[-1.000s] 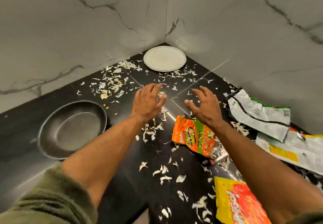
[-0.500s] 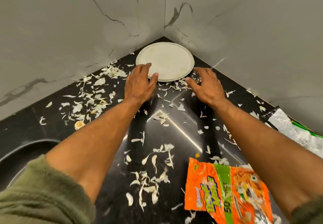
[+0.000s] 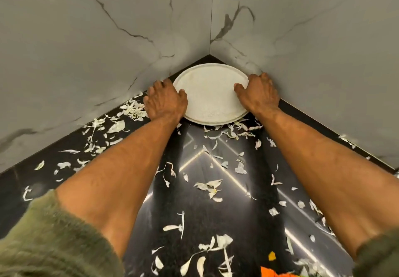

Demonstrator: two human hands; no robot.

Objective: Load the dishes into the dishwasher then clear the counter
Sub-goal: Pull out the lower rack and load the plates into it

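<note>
The plate [image 3: 210, 95] is white and round. It sits in the far corner of the counter [image 3: 218, 216], just where the two walls meet, and its back rim lies close to both of them. Some pale residue marks its near half. Whether it rests flat on the counter or is raised a little cannot be told.

The left hand [image 3: 165, 101] holds the plate's left rim. Its thumb lies on top of the plate and its fingers curl down outside the edge, next to the left wall [image 3: 86, 50]. The right hand [image 3: 260, 94] holds the right rim in the same way: thumb on the plate's top, fingers bent over the edge and close against the right wall [image 3: 313, 60]. Both forearms reach straight in from the near edge of the counter, bare up to the green sleeves [image 3: 49, 240] pushed back at the elbows.

The counter is black and glossy, with bright strips of light reflected across its middle. White scraps [image 3: 208, 187] of peel are scattered over it. They are thickest along the left wall beside the left hand and in a loose line just in front of the plate, with more between the forearms and toward the near edge. A small yellow bit [image 3: 272, 255] lies near the near edge. Just beyond it the top of an orange packet [image 3: 274, 273] shows, cut off by the bottom of the view. Both walls are grey marble with dark veins.
</note>
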